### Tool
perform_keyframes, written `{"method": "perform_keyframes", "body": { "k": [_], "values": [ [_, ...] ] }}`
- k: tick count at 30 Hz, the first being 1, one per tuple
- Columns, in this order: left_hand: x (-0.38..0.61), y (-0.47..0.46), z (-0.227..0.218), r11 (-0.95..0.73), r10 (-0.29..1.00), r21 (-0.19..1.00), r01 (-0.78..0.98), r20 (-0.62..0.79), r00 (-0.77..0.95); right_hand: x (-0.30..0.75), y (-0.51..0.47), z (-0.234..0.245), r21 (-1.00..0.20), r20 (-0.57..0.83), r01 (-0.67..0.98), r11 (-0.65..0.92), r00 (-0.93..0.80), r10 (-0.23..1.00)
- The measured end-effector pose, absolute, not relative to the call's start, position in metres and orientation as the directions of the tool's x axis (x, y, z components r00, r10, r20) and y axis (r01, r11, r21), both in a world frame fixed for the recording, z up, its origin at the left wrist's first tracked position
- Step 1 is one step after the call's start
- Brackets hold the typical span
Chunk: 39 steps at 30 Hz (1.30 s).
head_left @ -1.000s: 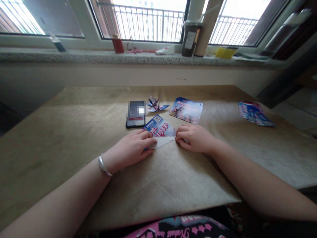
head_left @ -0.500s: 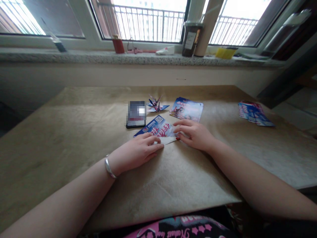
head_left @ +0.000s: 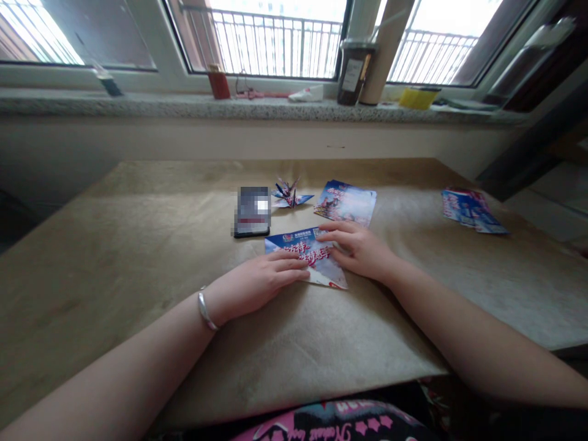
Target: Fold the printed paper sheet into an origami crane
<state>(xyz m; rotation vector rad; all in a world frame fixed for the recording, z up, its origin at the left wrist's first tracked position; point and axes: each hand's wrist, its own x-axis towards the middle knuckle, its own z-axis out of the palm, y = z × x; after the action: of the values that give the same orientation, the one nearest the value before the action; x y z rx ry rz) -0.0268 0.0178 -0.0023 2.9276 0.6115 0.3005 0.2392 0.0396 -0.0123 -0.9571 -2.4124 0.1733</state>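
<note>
A blue and white printed paper sheet (head_left: 316, 260) with red lettering lies flat on the table, folded along one edge as far as I can see. My left hand (head_left: 264, 278) rests on its lower left part, fingers stretched out over the print. On the right side, my right hand (head_left: 356, 248) touches the sheet with its fingers spread, partly covering the printed square code. Just beyond the sheet stands a folded paper crane (head_left: 289, 195) in the same print. To its left is a phone (head_left: 252, 211) with a blurred screen.
A stack of printed sheets (head_left: 346, 202) lies behind my right hand. More printed papers (head_left: 475, 211) are fanned out at the far right of the table (head_left: 114, 257). On the windowsill (head_left: 160, 107) stand a red container (head_left: 219, 82), a dark jar (head_left: 353, 73) and a yellow object (head_left: 418, 98).
The printed sheet has turned clockwise, its code moving right under my right hand's fingers and its lower corner now pointing toward me. My left hand's fingers have flattened onto it.
</note>
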Motion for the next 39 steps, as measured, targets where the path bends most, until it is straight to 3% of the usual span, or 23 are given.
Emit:
{"method": "perform_keyframes", "body": {
  "k": [7, 17, 27, 32, 39],
  "values": [
    [-0.027, 0.021, 0.001, -0.924, 0.361, 0.209, 0.32, 0.207, 0.909, 0.24, 0.043, -0.018, -0.267, 0.343, 0.685, 0.678, -0.589, 0.731],
    [-0.034, 0.025, -0.003, -0.921, 0.388, 0.131, 0.366, 0.265, 0.883, 0.241, 0.045, -0.021, -0.318, 0.349, 0.667, 0.674, -0.579, 0.737],
    [-0.041, 0.028, -0.009, -0.881, 0.47, 0.095, 0.464, 0.299, 0.83, 0.241, 0.046, -0.023, -0.589, 0.242, 0.681, 0.435, -0.365, 0.899],
    [-0.042, 0.028, -0.007, -0.824, 0.552, 0.041, 0.565, 0.279, 0.786, 0.24, 0.045, -0.022, -0.578, 0.251, 0.693, 0.431, -0.352, 0.902],
    [-0.038, 0.023, 0.0, -0.724, 0.672, -0.004, 0.689, 0.217, 0.708, 0.239, 0.045, -0.018, -0.485, 0.299, 0.665, 0.569, -0.485, 0.822]
  ]
}}
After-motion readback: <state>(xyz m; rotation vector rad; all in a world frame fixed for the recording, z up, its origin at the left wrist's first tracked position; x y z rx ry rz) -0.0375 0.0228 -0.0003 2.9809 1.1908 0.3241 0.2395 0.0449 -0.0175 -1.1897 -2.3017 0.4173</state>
